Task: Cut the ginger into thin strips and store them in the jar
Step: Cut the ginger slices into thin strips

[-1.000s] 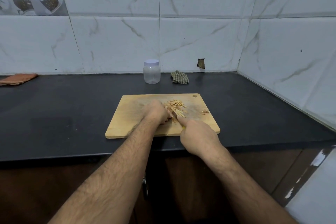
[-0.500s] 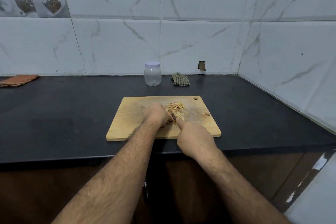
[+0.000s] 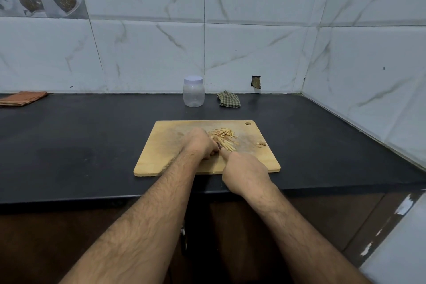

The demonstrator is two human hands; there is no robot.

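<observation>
On wooden board, thin pale ginger strips.

A folded orange striped cloth lies at the far left of the black stone countertop. A crumpled green checked cloth sits against the white marble-patterned wall tiles, below a small broken hole.

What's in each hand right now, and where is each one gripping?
Right hand grips a knife by its handle, hidden inside the fist. Left hand is curled over something beside the ginger strips; what it holds cannot be told.
</observation>
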